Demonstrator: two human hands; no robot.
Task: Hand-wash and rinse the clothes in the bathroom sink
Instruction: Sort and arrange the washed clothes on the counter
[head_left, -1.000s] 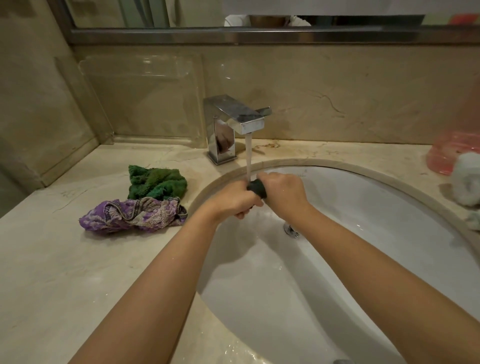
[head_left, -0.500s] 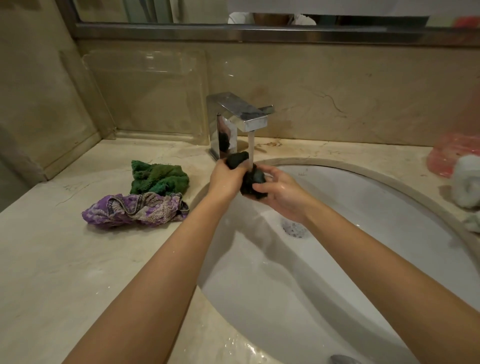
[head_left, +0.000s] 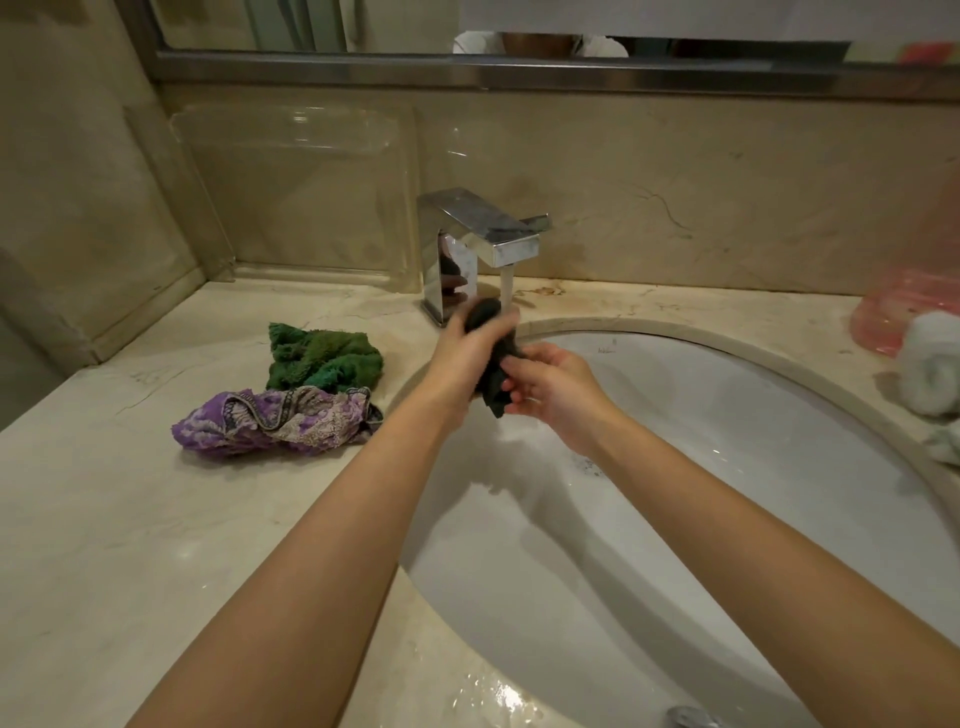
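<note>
White sink (head_left: 779, 519) is seen under the running tap (head_left: 480, 239). A green cloth (head_left: 324, 358) and a purple cloth (head_left: 270, 423) wait on the counter (head_left: 130, 545). A dark cloth (head_left: 493, 358) is gripped by the left hand (head_left: 462, 353) and pinched by the right hand (head_left: 556, 387) under the stream. Rinsing seems in hand; wringing is probably needed next.
</note>
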